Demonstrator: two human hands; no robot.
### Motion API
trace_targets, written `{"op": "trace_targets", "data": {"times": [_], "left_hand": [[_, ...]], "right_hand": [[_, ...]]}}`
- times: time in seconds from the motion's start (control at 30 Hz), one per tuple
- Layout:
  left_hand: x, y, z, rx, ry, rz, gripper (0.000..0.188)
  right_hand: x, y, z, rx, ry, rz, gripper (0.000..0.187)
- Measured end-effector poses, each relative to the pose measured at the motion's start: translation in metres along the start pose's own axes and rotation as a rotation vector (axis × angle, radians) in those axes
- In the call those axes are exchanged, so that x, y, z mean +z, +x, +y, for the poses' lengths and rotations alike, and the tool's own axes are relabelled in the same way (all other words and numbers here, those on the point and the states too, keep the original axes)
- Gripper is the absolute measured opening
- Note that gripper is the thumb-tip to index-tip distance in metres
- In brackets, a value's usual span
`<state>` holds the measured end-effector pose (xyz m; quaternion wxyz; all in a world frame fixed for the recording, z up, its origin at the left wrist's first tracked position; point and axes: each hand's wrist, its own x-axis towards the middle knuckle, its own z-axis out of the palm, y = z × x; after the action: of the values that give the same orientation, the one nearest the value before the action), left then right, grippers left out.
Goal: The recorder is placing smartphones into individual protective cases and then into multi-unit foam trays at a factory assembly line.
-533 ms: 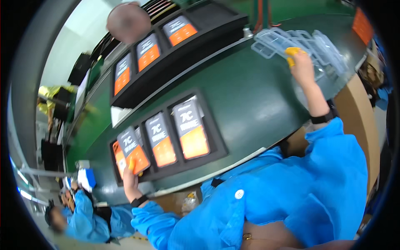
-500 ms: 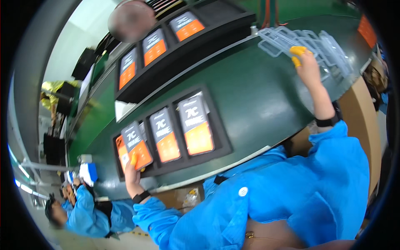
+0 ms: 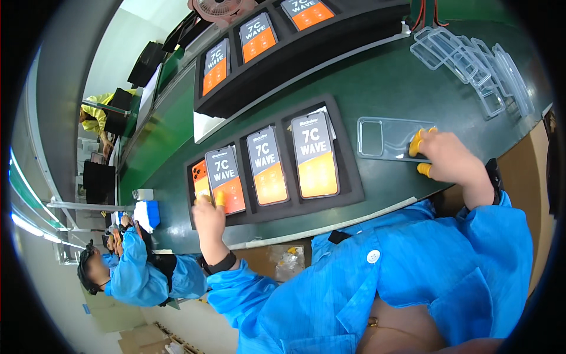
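Observation:
At the left end of the black foam tray (image 3: 354, 199), my left hand (image 3: 209, 221) grips at a smartphone (image 3: 224, 177) with a grey-and-orange front. Its yellow-capped fingertips straddle the phone's left edge. Beside that edge, an orange phone back (image 3: 200, 175) with camera lenses shows partly. Two more smartphones, one in the middle slot (image 3: 267, 165) and one in the right slot (image 3: 314, 154), lie face up. Right of the tray, my right hand (image 3: 451, 158), also in yellow finger caps, holds a clear phone case (image 3: 386, 138) by its right end, low over the green table.
Clear cases (image 3: 471, 65) lie in a loose pile at the back right of the green table (image 3: 330, 74). A raised black foam tray (image 3: 283, 56) with several phones stands behind. A pink fan (image 3: 221, 8) is at the back. Another person in blue (image 3: 132, 265) works at the left.
My right hand has come from the pile toward the tray, bringing a clear case. The left phone, tilted before, now lies straighter in the tray. The whole view has shifted.

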<state>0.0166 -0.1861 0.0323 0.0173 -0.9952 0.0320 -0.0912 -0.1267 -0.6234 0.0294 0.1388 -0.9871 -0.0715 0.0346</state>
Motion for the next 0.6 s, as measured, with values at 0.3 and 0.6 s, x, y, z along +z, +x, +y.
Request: {"op": "trace_targets", "data": {"times": [0.3,0.6], "left_hand": [[0.073,0.017,-0.080,-0.344,0.091,0.141,0.036],[0.045,0.038,-0.109,-0.500,-1.098,-0.154,0.034]], "right_hand": [[0.044,0.018,0.029,0.159,-0.061,0.453,0.032],[0.043,0.008,0.023,0.070,0.071,0.376,0.028]]}}
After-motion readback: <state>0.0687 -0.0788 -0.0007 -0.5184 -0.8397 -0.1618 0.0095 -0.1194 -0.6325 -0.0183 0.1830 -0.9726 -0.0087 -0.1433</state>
